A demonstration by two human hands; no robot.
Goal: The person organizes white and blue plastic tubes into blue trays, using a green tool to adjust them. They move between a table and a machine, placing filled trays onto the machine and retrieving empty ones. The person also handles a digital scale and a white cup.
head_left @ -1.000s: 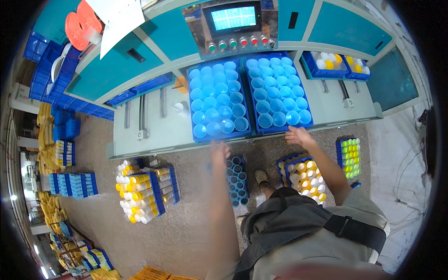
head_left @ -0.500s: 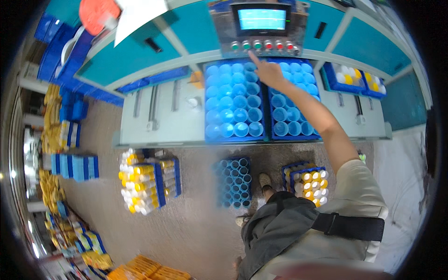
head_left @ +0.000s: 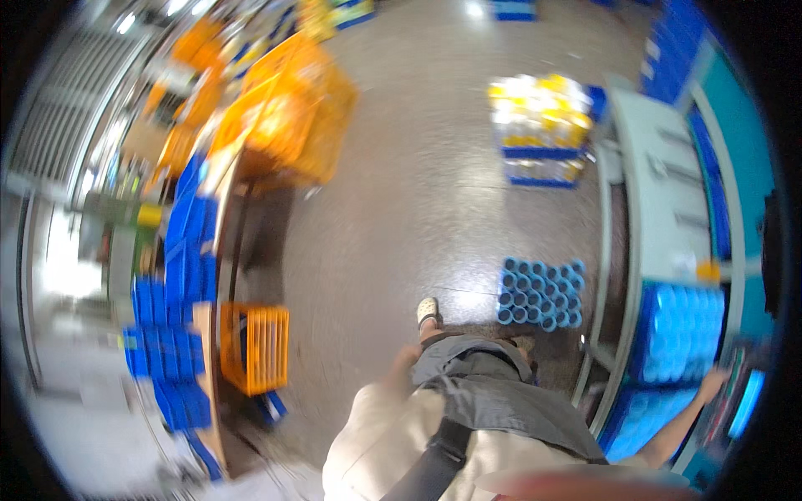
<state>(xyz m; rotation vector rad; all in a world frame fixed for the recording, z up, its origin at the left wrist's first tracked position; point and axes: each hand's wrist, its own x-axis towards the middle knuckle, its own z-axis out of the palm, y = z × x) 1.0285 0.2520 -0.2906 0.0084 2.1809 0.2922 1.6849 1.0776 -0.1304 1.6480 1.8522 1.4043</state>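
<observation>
My right hand point(head_left: 713, 386) reaches out at the far right, at the button row of a control panel point(head_left: 723, 409) with a lit screen point(head_left: 748, 404). Its fingers are too small and blurred to make out. Beside that arm, light blue cups stand in rows in two blue crates, one nearer cup group point(head_left: 647, 422) and one farther cup group point(head_left: 681, 334). My left hand point(head_left: 404, 364) is a motion-smeared shape in front of my body, above the floor. Whether it holds anything does not show.
Blue cups point(head_left: 541, 294) stand on the floor by the pale workbench point(head_left: 656, 196). Beyond them are stacked crates of white-and-yellow containers point(head_left: 539, 117). At left, orange crates point(head_left: 288, 117), an orange basket point(head_left: 256, 349) and blue bins point(head_left: 171, 342) line a table point(head_left: 207, 351).
The view has swung left, so the workbench and panel now lie at the right edge. My right arm still reaches to the panel, and my left hand has come into view.
</observation>
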